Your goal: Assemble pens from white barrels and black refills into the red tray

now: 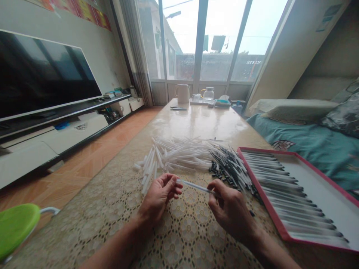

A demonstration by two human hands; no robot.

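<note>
A translucent white pen barrel [196,186] spans the gap between my hands, slanting slightly down to the right. My left hand [161,194] pinches its left end between thumb and fingers. Closed around its right end is my right hand [228,201], whose fingers hide that tip. Just beyond lies a loose heap of white pen barrels [182,153]. Dark pen refills [231,164] are piled to the right of it, with small black pen caps [217,171] at their near left side. A red-rimmed box [262,198] on the right holds rows of pens [291,194] with dark ends.
The table [179,239] has a patterned cover. At its far end stand a beige jug [183,93], a glass pitcher [208,95] and a tissue pack [223,101]. A green stool [18,228] is at the left, a bed or couch [314,130] at the right.
</note>
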